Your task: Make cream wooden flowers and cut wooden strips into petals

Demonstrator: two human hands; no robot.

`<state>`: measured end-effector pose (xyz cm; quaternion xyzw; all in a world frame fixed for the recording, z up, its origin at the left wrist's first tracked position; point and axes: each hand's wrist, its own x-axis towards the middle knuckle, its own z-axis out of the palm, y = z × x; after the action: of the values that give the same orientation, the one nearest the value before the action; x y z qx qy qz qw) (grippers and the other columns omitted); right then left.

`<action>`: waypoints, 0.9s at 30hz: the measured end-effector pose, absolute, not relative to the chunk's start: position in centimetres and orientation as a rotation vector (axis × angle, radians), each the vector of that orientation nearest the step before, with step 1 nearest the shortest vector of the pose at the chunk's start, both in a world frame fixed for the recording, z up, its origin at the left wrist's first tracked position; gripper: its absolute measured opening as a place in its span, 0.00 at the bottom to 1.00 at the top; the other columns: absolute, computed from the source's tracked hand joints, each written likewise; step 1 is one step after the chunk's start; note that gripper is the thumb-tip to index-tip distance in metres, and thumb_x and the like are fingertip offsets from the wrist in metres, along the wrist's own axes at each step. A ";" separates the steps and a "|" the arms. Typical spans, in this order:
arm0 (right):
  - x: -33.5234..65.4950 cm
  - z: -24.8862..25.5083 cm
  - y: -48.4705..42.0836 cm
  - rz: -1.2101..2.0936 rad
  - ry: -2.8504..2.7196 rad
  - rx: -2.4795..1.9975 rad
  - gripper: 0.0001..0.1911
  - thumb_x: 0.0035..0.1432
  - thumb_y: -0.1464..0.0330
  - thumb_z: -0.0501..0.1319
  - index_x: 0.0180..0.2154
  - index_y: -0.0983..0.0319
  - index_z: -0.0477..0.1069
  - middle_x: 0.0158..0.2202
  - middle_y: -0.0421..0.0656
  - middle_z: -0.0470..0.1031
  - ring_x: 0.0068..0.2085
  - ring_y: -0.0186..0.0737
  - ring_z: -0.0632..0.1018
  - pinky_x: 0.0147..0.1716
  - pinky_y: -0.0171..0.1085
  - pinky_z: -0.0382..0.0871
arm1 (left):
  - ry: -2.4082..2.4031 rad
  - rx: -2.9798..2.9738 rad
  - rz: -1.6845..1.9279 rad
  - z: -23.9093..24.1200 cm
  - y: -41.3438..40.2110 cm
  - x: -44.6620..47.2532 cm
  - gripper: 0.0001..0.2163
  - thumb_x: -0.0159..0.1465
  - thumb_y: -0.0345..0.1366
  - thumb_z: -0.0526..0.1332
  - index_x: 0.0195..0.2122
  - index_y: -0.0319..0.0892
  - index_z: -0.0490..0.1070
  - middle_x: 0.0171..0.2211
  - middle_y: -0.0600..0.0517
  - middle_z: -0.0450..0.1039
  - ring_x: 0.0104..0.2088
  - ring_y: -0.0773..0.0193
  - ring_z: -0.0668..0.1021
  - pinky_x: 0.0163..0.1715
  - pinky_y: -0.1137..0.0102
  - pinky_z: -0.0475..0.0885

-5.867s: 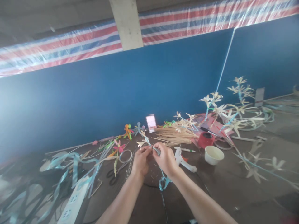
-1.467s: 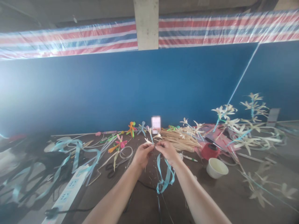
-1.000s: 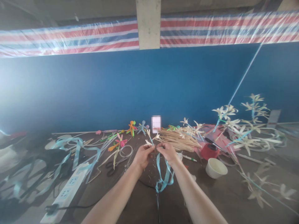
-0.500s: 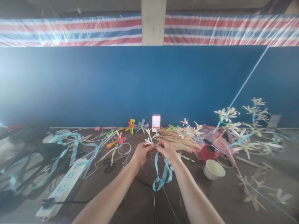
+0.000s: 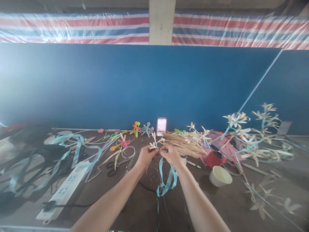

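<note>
At the middle of the table my left hand (image 5: 146,157) pinches the stem of a small cream artificial flower (image 5: 153,145), whose petals stand up above my fingers. Close beside it, almost touching, my right hand (image 5: 172,155) is closed with thumb and fingertips on the end of a light blue ribbon (image 5: 174,178). That ribbon hangs in loops below my right hand down to the tabletop. The exact spot where stem and ribbon meet is hidden by my fingertips.
A bundle of dry straw-coloured strips (image 5: 184,145) lies behind my right hand. To the right are a cream cup (image 5: 220,176), a red roll (image 5: 214,158) and several cream flower sprays (image 5: 235,120). Leftward lie a white power strip (image 5: 65,190), scissors (image 5: 112,169) and colourful pipe-cleaner figures (image 5: 135,129).
Both hands stay together at the flower stem with only a slight shift of the fingers. The hanging ribbon loops have swung a little left, and the view has tilted slightly.
</note>
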<state>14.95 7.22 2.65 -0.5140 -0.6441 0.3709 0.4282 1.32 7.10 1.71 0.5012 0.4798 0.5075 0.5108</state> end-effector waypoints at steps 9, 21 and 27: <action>15.2 2.7 7.4 0.943 -1.578 -1.292 0.04 0.43 0.69 0.56 0.22 0.64 0.66 0.19 0.36 0.64 0.22 0.31 0.66 0.23 0.29 0.57 | 1.209 1.365 1.303 1.5 7.4 1.2 0.06 0.50 0.36 0.59 0.25 0.38 0.67 0.17 0.55 0.68 0.18 0.70 0.69 0.14 0.78 0.60; 22.0 9.7 -2.5 1.389 -1.386 -1.062 0.10 0.54 0.63 0.55 0.33 0.64 0.64 0.16 0.32 0.52 0.15 0.23 0.51 0.14 0.29 0.45 | 1.330 0.989 1.554 2.4 11.5 -5.6 0.10 0.42 0.36 0.64 0.25 0.37 0.67 0.22 0.53 0.68 0.21 0.68 0.72 0.13 0.79 0.57; 32.9 2.5 -8.5 1.197 -1.350 -1.286 0.16 0.55 0.62 0.53 0.44 0.63 0.64 0.12 0.36 0.60 0.14 0.30 0.60 0.15 0.32 0.52 | 1.380 0.880 1.631 1.6 13.0 -7.8 0.11 0.42 0.36 0.64 0.24 0.37 0.66 0.19 0.54 0.68 0.20 0.69 0.72 0.15 0.78 0.58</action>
<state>32.94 -8.52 2.51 -0.5194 -0.5452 0.4833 0.4465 -7.79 13.01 1.63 0.3484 0.5463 0.6458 0.4038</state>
